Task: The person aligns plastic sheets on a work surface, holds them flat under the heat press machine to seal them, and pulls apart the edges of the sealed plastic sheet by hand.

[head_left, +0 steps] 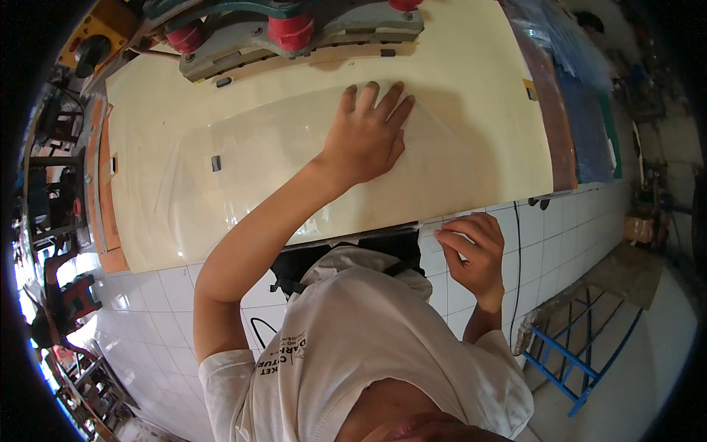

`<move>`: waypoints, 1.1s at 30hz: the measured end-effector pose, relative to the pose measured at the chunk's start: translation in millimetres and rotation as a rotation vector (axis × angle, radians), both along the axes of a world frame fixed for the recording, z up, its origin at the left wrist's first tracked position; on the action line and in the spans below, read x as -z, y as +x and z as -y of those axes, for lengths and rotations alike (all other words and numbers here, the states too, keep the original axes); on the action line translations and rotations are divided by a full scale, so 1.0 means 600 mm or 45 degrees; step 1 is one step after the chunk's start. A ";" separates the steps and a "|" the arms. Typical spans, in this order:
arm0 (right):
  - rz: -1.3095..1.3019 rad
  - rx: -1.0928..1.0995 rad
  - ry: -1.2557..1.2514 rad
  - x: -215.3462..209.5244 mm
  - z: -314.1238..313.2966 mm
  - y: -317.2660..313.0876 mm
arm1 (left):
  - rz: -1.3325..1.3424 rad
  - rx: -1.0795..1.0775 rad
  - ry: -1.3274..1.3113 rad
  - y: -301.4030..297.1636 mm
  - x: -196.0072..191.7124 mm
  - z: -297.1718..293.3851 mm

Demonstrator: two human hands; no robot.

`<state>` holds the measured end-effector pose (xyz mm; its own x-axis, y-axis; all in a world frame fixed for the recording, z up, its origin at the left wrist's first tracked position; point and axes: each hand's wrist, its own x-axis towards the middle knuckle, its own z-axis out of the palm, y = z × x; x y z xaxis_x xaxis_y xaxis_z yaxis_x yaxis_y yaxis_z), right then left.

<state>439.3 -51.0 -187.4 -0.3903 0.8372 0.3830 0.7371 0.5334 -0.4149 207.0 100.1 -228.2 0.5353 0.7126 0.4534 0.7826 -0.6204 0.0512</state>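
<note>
A clear plastic sheet (258, 162) lies on a pale yellow worktop, its surface catching reflections. My left hand (367, 138) reaches across and rests on the sheet, palm down with fingers spread. Just off the worktop's near edge, to the right, is my right hand (475, 249). Its fingers are curled, with thumb and fingertips drawn together beside the near edge of the sheet. Whatever lies between those fingertips, if anything, cannot be made out.
Over the far side hangs a grey metal machine beam (309, 48) with red cylindrical parts (290, 31). Small dark blocks (216, 163) sit on the pale yellow worktop (508, 132). Blue plastic sheeting (578, 96) lies at right. A blue metal frame (582, 361) stands lower right.
</note>
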 end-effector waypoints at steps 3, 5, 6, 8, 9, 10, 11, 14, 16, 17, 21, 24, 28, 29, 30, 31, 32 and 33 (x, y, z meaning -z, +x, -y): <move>-0.008 -0.001 0.013 0.004 0.003 0.007 | 0.014 0.002 0.005 0.001 0.000 -0.001; -0.005 0.002 0.018 0.011 0.008 0.011 | 0.014 -0.001 0.002 0.003 0.003 -0.001; -0.001 0.005 0.023 0.014 0.010 0.013 | 0.021 -0.001 0.016 0.003 0.004 0.000; -0.016 0.004 0.030 0.022 0.012 0.018 | 0.027 -0.002 0.026 0.002 0.004 0.000; -0.027 0.009 0.036 0.025 0.015 0.020 | 0.029 0.002 0.040 0.002 0.004 -0.001; -0.025 0.013 0.029 0.027 0.017 0.020 | 0.031 0.006 0.053 0.004 0.003 -0.001; -0.048 0.032 0.042 0.029 0.018 0.020 | 0.033 0.010 0.045 0.005 0.004 -0.002; -0.077 0.085 0.064 0.050 0.021 0.020 | 0.014 -0.007 0.031 0.004 0.008 -0.003; -0.069 0.131 0.063 0.053 0.026 0.018 | 0.015 -0.012 0.065 0.003 0.012 -0.003; -0.042 0.154 0.121 0.050 0.027 0.015 | 0.016 -0.008 0.051 0.001 0.013 -0.004; -0.712 0.580 0.271 0.121 0.054 0.001 | 0.038 0.009 0.051 0.006 0.010 -0.005; -1.451 0.780 0.091 0.189 0.082 -0.014 | 0.035 0.014 0.065 0.005 0.017 -0.007; -2.347 0.534 -0.599 0.236 0.120 -0.020 | 0.002 0.016 0.076 0.005 0.018 -0.006; -2.566 0.315 -0.927 0.222 0.115 -0.037 | -0.015 0.014 0.081 0.004 0.018 -0.007; -2.572 0.327 -0.927 0.203 0.107 -0.058 | -0.018 0.021 0.071 0.002 0.020 -0.008; -2.592 0.364 -1.044 0.181 0.094 -0.079 | 0.009 0.039 0.115 -0.001 0.021 -0.011; -2.608 0.402 -1.156 0.173 0.086 -0.089 | 0.039 0.059 0.159 -0.002 0.023 -0.013; -2.614 0.412 -1.149 0.173 0.085 -0.088 | 0.039 0.069 0.155 0.000 0.022 -0.013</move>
<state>386.7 -101.9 -291.0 0.0466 0.9010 -0.4313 -0.8651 -0.1794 -0.4683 206.7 107.6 -241.2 0.5563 0.6219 0.5511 0.7470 -0.6649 -0.0037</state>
